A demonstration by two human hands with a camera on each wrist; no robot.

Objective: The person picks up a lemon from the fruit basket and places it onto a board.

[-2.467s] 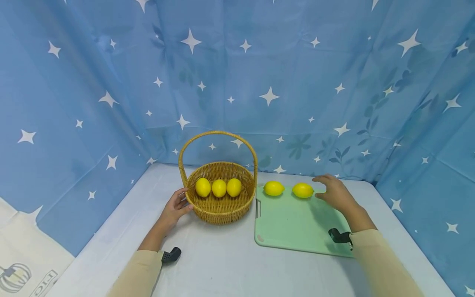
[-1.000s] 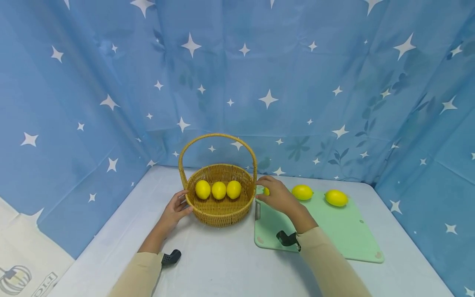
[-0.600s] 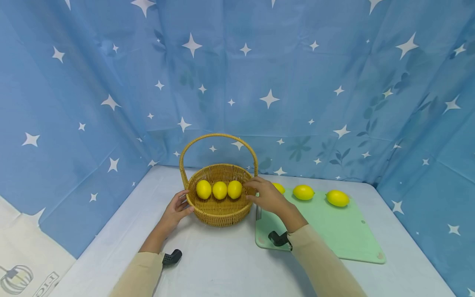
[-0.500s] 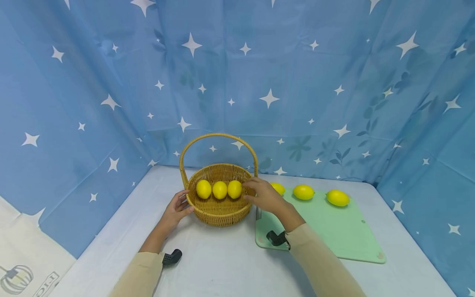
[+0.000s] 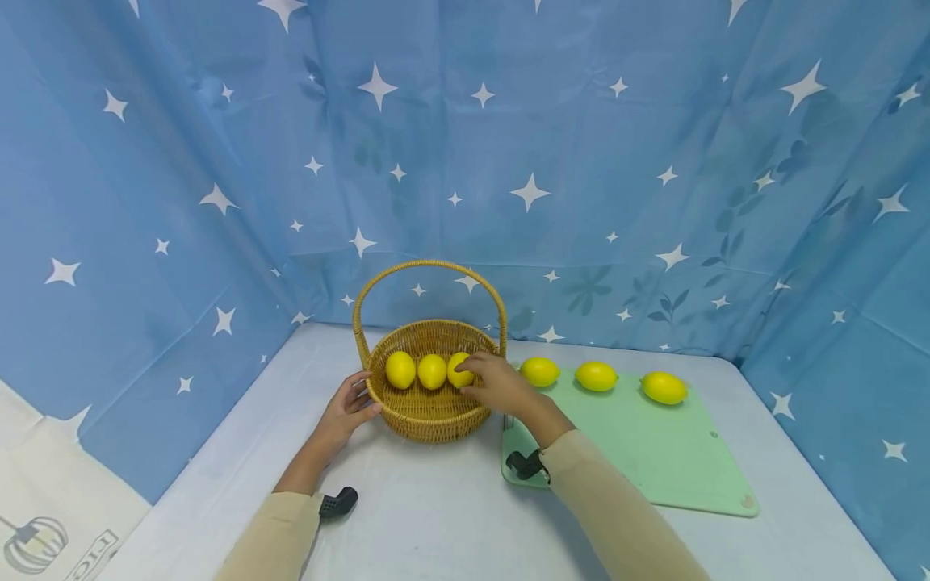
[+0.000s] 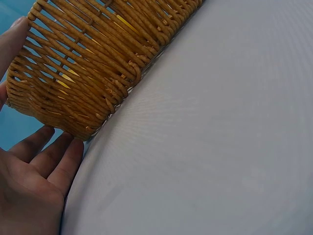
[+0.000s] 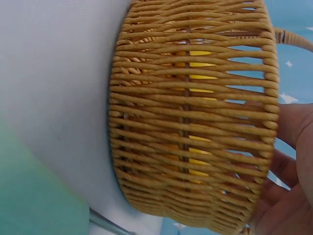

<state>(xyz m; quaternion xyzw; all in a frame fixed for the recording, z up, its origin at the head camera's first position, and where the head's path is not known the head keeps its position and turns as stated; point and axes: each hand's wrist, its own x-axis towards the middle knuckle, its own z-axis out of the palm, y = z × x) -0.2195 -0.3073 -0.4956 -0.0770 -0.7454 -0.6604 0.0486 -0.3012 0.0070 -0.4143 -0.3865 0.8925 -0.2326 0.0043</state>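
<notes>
In the head view, a wicker basket (image 5: 429, 403) with a tall arched handle stands on the pale table (image 5: 436, 516), left of a green cutting board (image 5: 654, 460). Three lemons lie in a row inside the basket: the left lemon (image 5: 400, 369), the middle lemon (image 5: 432, 371) and the right lemon (image 5: 458, 368). The right hand (image 5: 500, 386) reaches over the basket's right rim, its fingers curled round the right lemon, which is half hidden by them. The left hand (image 5: 343, 409) rests against the basket's left outer wall with its fingers relaxed and fairly straight, holding nothing. Three more lemons sit along the far edge of the board: the nearest board lemon (image 5: 540, 371) just right of the basket, the centre board lemon (image 5: 596, 376), and the far-right board lemon (image 5: 664, 387). A blue curtain with white stars (image 5: 508, 161) hangs behind and to both sides.

In the left wrist view, the woven wall of the basket (image 6: 98, 63) fills the upper left, standing on the table (image 6: 220, 147). The left hand (image 6: 34, 181) lies low at the left, its straight fingertips touching the basket's base edge.

In the right wrist view, the basket (image 7: 195, 122) is seen from its side, with yellow showing through the weave. The right hand (image 7: 288, 196) appears at the right edge beyond the rim; what its fingers do cannot be told from here. A strip of the board (image 7: 34, 196) shows at lower left.
</notes>
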